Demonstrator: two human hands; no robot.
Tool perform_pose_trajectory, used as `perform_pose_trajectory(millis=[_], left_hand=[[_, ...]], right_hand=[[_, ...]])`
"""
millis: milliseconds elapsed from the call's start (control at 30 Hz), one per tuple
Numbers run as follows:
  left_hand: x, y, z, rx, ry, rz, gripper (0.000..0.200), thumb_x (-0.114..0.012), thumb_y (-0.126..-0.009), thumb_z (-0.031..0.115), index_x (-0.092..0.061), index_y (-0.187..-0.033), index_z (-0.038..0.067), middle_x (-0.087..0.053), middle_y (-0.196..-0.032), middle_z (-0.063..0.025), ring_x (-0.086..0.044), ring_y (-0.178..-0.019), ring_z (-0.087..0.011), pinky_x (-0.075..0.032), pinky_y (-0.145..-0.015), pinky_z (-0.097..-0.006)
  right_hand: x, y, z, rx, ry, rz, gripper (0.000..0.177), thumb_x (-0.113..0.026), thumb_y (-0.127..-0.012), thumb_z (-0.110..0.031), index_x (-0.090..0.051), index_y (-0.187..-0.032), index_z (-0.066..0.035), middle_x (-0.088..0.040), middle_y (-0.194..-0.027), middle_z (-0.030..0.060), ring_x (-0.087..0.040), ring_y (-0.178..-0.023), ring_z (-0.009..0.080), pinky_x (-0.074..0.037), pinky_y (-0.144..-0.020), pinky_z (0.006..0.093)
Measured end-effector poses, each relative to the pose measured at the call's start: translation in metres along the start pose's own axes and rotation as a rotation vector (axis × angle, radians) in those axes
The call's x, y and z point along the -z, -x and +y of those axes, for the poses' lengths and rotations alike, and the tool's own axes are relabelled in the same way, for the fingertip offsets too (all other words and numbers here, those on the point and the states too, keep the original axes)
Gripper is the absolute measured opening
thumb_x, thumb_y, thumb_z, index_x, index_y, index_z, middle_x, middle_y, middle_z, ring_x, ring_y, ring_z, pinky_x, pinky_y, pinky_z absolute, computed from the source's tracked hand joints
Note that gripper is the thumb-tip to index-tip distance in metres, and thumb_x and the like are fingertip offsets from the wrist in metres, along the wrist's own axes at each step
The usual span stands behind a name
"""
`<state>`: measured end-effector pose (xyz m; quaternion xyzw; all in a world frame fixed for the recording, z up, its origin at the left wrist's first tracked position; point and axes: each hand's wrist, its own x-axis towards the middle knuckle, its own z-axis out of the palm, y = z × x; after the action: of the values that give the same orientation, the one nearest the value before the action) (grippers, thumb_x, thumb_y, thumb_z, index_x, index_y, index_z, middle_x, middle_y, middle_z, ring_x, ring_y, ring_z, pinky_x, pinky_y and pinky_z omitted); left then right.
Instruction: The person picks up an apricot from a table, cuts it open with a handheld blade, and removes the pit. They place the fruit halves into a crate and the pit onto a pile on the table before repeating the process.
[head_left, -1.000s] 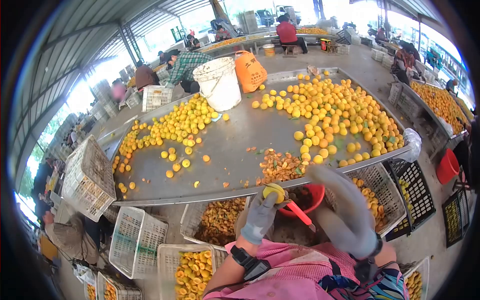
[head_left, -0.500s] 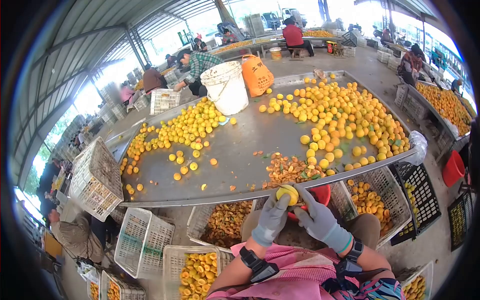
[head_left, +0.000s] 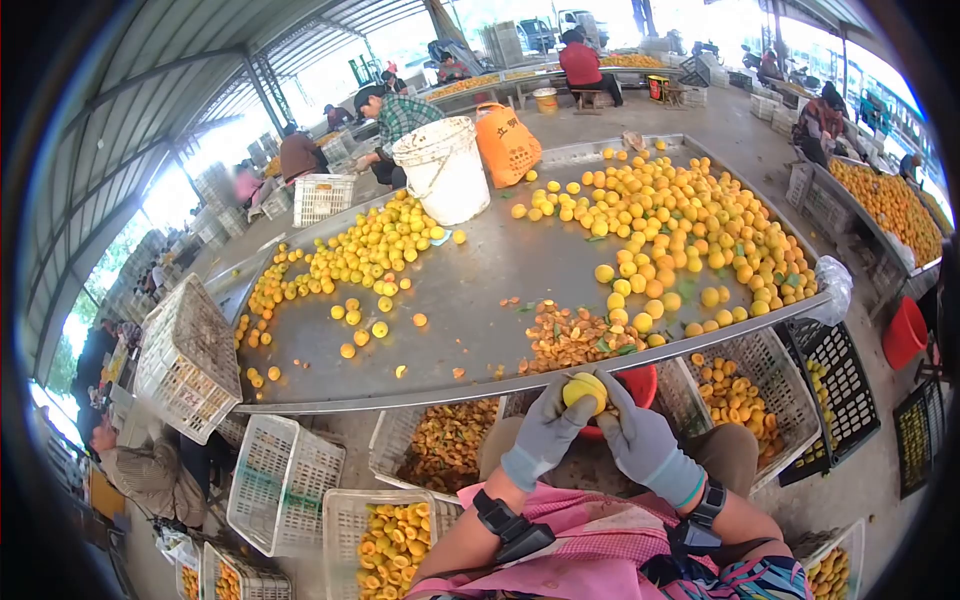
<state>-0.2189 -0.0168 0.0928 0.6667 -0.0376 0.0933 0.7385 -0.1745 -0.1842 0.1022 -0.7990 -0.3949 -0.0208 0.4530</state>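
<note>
Saw only the top of the yellow fruit [head_left: 585, 387], wrapped below by the gloved left hand [head_left: 543, 432] and right hand [head_left: 641, 443]. Lost most of the red basin [head_left: 645, 380] behind them. Found the crate [head_left: 828, 536] at lower right cut off by the edge.

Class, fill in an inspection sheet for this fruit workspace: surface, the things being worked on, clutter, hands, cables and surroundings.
Surface: grey sheet-metal table, rimmed, spread with piles of loose yellow fruit.
Job's things: one round yellow fruit, held just in front of the table's near edge.
Clutter: white plastic bucket, orange plastic jug, heap of orange-brown scraps, red plastic bowl, white mesh crates below.
Hands: left hand and right hand, both in grey gloves, closed on the fruit.
Cables: nothing seen.
Surroundings: other people at tables under a corrugated metal roof.
</note>
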Motion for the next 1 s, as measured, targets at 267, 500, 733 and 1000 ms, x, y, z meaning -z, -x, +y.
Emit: perform_pose_trajectory(millis=[267, 500, 733, 1000], left_hand=[[0.006, -0.002, -0.005, 0.003, -0.070, 0.000, 0.034, -0.063, -0.091, 0.026, -0.054, -0.113, 0.003, -0.058, -0.102, -0.0030, -0.052, -0.093, -0.0101, -0.044, -0.083, -0.0246], [0.002, 0.005, -0.012, -0.162, -0.559, 0.163, 0.033, -0.056, -0.094, 0.023, -0.056, -0.118, 0.001, -0.063, -0.107, -0.0065, -0.059, -0.096, -0.0134, -0.047, -0.083, -0.0269], [-0.008, -0.001, 0.024, -0.053, 0.015, -0.022, 0.063, -0.073, -0.082, 0.029, -0.048, -0.129, -0.003, -0.058, -0.114, -0.0062, -0.058, -0.099, -0.0140, -0.046, -0.087, -0.0264], [-0.022, -0.004, 0.013, -0.018, 0.204, 0.009, 0.063, -0.072, -0.082, 0.029, -0.047, -0.130, -0.003, -0.058, -0.115, -0.0072, -0.057, -0.100, -0.0143, -0.045, -0.089, -0.0265]], right_hand=[[-0.001, 0.002, 0.006, -0.015, -0.017, -0.035, 0.057, -0.052, -0.092, -0.021, -0.029, -0.143, -0.009, -0.064, -0.088, 0.0194, -0.064, -0.074, 0.0365, -0.051, -0.064, 0.0400], [-0.006, 0.003, -0.002, -0.054, -0.077, 0.081, 0.065, -0.054, -0.090, -0.023, -0.022, -0.147, -0.015, -0.060, -0.067, 0.0191, -0.061, -0.060, 0.0363, -0.048, -0.054, 0.0435], [0.009, 0.009, -0.004, 0.014, 0.077, 0.057, 0.064, -0.052, -0.092, -0.030, -0.022, -0.146, -0.011, -0.059, -0.064, 0.0128, -0.059, -0.053, 0.0312, -0.044, -0.047, 0.0399], [0.009, 0.011, 0.002, 0.010, 0.023, 0.091, 0.063, -0.052, -0.092, -0.029, -0.024, -0.146, -0.012, -0.058, -0.064, 0.0128, -0.059, -0.053, 0.0305, -0.044, -0.047, 0.0391]])
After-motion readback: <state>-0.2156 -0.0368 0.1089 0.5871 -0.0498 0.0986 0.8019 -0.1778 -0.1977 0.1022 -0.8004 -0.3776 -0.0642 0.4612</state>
